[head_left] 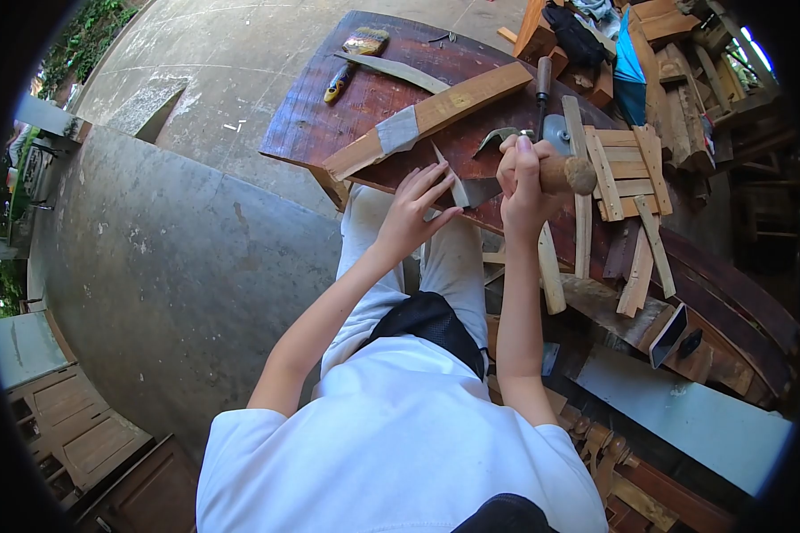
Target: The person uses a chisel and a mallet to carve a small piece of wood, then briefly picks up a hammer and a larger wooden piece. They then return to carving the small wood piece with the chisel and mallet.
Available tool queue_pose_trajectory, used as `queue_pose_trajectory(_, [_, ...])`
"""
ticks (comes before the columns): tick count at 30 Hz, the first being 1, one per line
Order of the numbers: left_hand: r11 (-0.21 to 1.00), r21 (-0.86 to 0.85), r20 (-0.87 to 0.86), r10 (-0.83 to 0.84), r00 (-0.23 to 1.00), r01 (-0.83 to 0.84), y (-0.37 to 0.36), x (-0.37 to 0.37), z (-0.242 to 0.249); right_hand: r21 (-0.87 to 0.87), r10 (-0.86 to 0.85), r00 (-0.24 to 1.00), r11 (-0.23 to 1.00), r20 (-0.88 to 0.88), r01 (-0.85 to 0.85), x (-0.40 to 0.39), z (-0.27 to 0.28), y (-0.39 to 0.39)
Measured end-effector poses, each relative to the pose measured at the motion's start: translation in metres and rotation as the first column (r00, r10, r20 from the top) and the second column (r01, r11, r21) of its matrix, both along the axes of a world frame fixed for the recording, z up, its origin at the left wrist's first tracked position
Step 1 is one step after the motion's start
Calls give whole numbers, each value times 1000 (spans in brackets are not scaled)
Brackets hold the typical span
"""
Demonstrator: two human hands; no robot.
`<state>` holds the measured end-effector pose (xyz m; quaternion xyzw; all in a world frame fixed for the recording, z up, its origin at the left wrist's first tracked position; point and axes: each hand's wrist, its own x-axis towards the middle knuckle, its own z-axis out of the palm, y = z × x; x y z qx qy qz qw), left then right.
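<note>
My right hand [526, 182] is closed around a tool with a thick round wooden handle [571, 175]; a flat grey blade [482, 190] extends left from it over the table edge. My left hand [413, 209] has its fingers apart and lies on a thin, pointed pale wood piece [453, 180], whose near end meets the blade. Just beyond lies a long wooden block [462, 98] with a grey wrap [397, 130] around it. A curved metal claw [498, 138] shows behind my right hand.
The dark red table [320, 124] also bears a brush [364, 43], a screwdriver-like tool [543, 84] and a slatted wooden frame [627, 169]. Wood pieces [680, 107] pile up at the right. A phone [668, 336] stands at the lower right.
</note>
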<state>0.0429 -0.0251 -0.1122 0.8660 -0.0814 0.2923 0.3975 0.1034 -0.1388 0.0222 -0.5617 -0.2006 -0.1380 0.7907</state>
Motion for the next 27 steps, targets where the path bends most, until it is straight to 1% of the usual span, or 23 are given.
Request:
queue_pose_trajectory(2, [1000, 3, -2, 1, 1000, -1, 0, 0, 0, 14, -14, 1000, 1000, -18, 15, 6, 2, 2])
queue_pose_trajectory(4, [1000, 9, 4, 6, 1000, -7, -1, 0, 1, 24, -19, 994, 999, -111, 21, 9, 7, 6])
queue_pose_trajectory(5, [1000, 8, 5, 3, 1000, -3, -1, 0, 0, 70, 41, 995, 997, -95, -35, 13, 4, 3])
queue_pose_trajectory(6, [1000, 5, 9, 4, 1000, -4, -1, 0, 0, 70, 37, 995, 997, -93, -31, 14, 0, 3])
queue_pose_trajectory(9, [1000, 3, 9, 4, 1000, -4, -1, 0, 1, -26, 6, 997, 1000, -82, -8, 13, -4, 6])
queue_pose_trajectory(10, [1000, 2, 3, 2, 1000, -2, -1, -1, 1, -24, 6, 997, 1000, -82, -8, 12, -5, 8])
queue_pose_trajectory(12, [1000, 13, -6, -2, 1000, 3, -1, -1, -1, -113, 20, 999, 993, -29, -24, 15, -7, 12])
queue_pose_trajectory(13, [1000, 23, -13, -4, 1000, 5, 0, -1, -1, -163, 5, 1000, 987, 16, -3, 19, -12, 13])
queue_pose_trajectory(14, [1000, 28, -8, -8, 1000, 8, 1, 0, -1, -157, 2, 1000, 988, 21, 2, 17, -11, 13])
queue_pose_trajectory(16, [1000, 1, -16, -27, 1000, 27, 3, 0, 1, -233, 8, 1000, 972, -14, -11, 12, -8, 15])
queue_pose_trajectory(17, [999, 8, -7, -31, 999, 31, 3, -1, 8, -220, 16, 1000, 975, -11, -19, 11, -9, 15])
queue_pose_trajectory(18, [931, -362, -58, -61, 996, 36, 2, -3, 24, -211, 11, 1000, 977, 0, -11, 10, -8, 15])
queue_pose_trajectory(19, [733, -680, -96, -115, 989, 19, 3, -2, 41, -212, -8, 1000, 977, 8, 9, 9, -6, 15])
queue_pose_trajectory(20, [767, -629, 82, -94, 992, 125, 3, 4, 72, -213, -28, 1000, 977, 11, 29, 8, -5, 14])
queue_pose_trajectory(21, [798, -562, 257, -82, 963, 218, 3, 10, 109, -229, -22, 1000, 973, 6, 22, 10, -7, 12])
queue_pose_trajectory(22, [896, -387, 304, -101, 947, 220, 7, 15, 145, -219, -28, 1000, 975, 10, 30, 11, -8, 11])
queue_pose_trajectory(23, [959, -195, 349, -130, 928, 207, 10, 22, 171, -253, -32, 995, 966, 94, 55, 12, -9, 11])
queue_pose_trajectory(24, [959, -181, 356, -142, 924, 217, 7, 30, 183, -284, -36, 983, 955, 179, 87, 14, -10, 11])
queue_pose_trajectory(25, [931, -195, 278, -250, 927, 309, -1, 39, 194, -180, 32, 967, 984, 251, 14, 13, -16, 12])
queue_pose_trajectory(26, [892, -214, 200, -360, 911, 399, -8, 47, 203, -165, 14, 964, 986, 266, 31, 13, -17, 13])
queue_pose_trajectory(27, [818, -312, 65, -490, 869, 484, -11, 54, 203, -136, -27, 976, 989, 218, 58, 13, -15, 14])
